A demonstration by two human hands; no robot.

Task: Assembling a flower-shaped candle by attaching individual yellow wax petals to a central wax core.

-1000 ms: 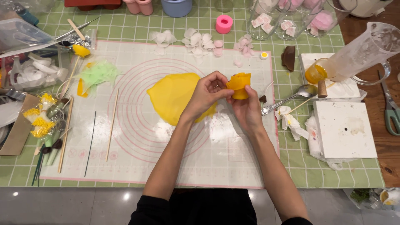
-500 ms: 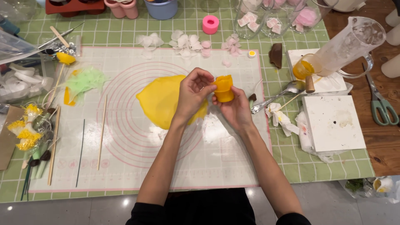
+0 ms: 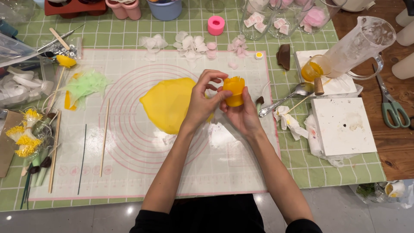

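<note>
Head view: yellow cup [image 3: 234,91] in both hands.

yellow sheet [image 3: 166,103] partly behind left hand [image 3: 200,103], jars [image 3: 280,17] cropped at top

A small clear plastic bag [image 3: 69,48] of tiny pale pieces lies at the upper left of the frame, just above the white mat's [image 3: 129,181] corner; a flat brown cardboard piece [image 3: 7,149] sits at the left edge. No labels, signs or screens show.
</note>
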